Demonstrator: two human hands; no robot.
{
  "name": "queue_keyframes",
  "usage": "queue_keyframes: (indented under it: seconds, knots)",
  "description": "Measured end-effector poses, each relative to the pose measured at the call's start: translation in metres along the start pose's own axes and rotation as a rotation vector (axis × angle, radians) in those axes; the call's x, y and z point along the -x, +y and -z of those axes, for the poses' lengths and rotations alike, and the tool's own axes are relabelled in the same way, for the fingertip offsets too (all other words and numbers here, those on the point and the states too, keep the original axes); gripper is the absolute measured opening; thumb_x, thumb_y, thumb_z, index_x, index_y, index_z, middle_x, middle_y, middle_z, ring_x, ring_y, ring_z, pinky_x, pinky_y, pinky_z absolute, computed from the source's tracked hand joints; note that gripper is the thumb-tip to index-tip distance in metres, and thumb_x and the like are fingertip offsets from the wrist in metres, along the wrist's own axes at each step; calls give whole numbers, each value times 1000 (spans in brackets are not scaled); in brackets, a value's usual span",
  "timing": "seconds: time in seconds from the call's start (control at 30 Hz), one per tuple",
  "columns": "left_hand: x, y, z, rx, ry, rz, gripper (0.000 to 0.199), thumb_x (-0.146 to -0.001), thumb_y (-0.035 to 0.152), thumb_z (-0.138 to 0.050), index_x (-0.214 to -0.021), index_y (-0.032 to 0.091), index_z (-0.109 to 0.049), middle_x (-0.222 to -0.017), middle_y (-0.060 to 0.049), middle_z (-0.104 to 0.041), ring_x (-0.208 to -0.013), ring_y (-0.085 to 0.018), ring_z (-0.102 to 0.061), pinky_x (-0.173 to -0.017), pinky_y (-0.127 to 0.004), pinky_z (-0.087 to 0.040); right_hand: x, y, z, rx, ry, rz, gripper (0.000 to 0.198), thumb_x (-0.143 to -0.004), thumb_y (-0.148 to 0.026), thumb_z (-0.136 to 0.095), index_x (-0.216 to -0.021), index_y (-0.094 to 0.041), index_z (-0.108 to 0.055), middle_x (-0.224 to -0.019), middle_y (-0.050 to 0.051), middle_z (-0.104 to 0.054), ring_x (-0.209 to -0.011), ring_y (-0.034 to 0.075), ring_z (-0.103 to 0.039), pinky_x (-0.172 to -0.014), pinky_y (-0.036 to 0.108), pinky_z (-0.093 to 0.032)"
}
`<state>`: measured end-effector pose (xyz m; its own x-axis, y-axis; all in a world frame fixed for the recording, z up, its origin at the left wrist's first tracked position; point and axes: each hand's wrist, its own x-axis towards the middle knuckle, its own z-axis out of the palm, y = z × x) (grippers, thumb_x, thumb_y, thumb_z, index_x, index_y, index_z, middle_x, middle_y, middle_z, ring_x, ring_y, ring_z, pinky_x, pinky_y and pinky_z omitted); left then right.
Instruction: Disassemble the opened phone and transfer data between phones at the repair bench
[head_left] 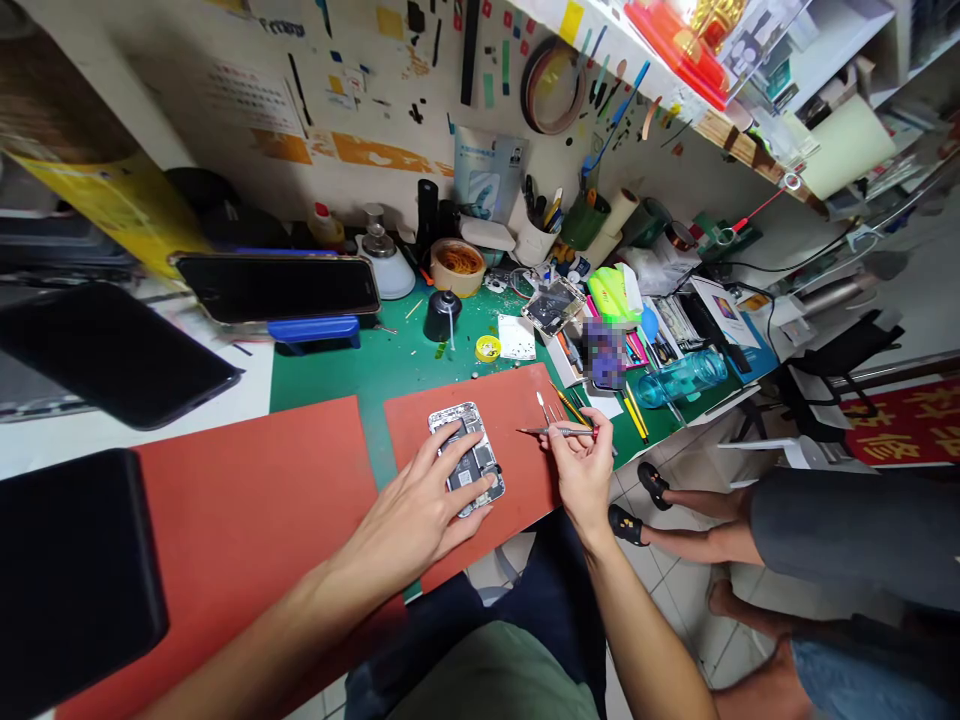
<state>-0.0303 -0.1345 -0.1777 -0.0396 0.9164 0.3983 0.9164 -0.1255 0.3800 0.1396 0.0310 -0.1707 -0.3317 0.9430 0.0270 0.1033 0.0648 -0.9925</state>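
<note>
An opened phone (471, 462) lies on the red mat (517, 395), its battery and inner parts bare. Across it rests my left hand (420, 505), fingers spread over the parts and thumb by the near edge. To the right, my right hand (581, 470) is closed around a thin screwdriver (534, 431), its tip pointing left toward the phone and apart from it. Beside that hand, tweezers and slim tools lie at the mat's right edge. Part of the phone is hidden under my left fingers.
A phone (277, 285) leans on a blue stand (315, 330). Behind the mat are a black bottle (443, 316), a yellow-rimmed dish (487, 348) and a tape roll (457, 268). A blue bottle (682, 378) lies at right. Other people's legs (705, 520) show beyond the bench.
</note>
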Motion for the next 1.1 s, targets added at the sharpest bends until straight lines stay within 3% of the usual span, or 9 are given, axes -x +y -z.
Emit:
queue_keyframes:
  seconds: [0.33, 0.5, 0.6, 0.8, 1.1]
  knots:
    - [2, 0, -4, 21, -11, 38, 27, -109, 29, -56, -121, 29, -80, -155, -16, -47, -149, -46, -39, -103, -63, -62, 18, -25, 9, -113, -72, -15, 57, -89, -35, -83, -131, -26, -46, -101, 2, -77, -82, 15, -77, -84, 33, -66]
    - [3, 1, -5, 54, -38, 84, 27, -109, 32, -57, -123, 30, -80, -157, -14, -46, -152, -45, -35, -107, -64, -59, 41, -38, 14, -60, -129, -105, 58, -88, -39, -86, -128, -25, -47, -85, -2, -74, -66, 15, -74, -64, 28, -64]
    - [3, 2, -4, 62, -57, 102, 27, -109, 34, -58, -124, 30, -80, -158, -15, -45, -153, -46, -34, -108, -64, -59, 47, -36, 12, -18, -124, -152, 58, -86, -41, -87, -126, -24, -49, -76, -5, -70, -56, 13, -69, -55, 23, -59]
    - [4, 1, -5, 67, -75, 107, 27, -108, 37, -60, -126, 32, -79, -160, -15, -44, -152, -46, -36, -106, -65, -59, 48, -27, 5, 23, -130, -180, 55, -87, -42, -87, -125, -24, -51, -71, -8, -65, -53, 9, -63, -53, 19, -52]
    - [5, 1, -5, 35, -48, 91, 25, -107, 29, -60, -124, 31, -79, -160, -14, -43, -152, -45, -35, -104, -62, -61, 49, -24, -1, 46, -138, -198, 56, -88, -46, -86, -125, -24, -51, -71, -7, -64, -54, 11, -61, -53, 22, -55]
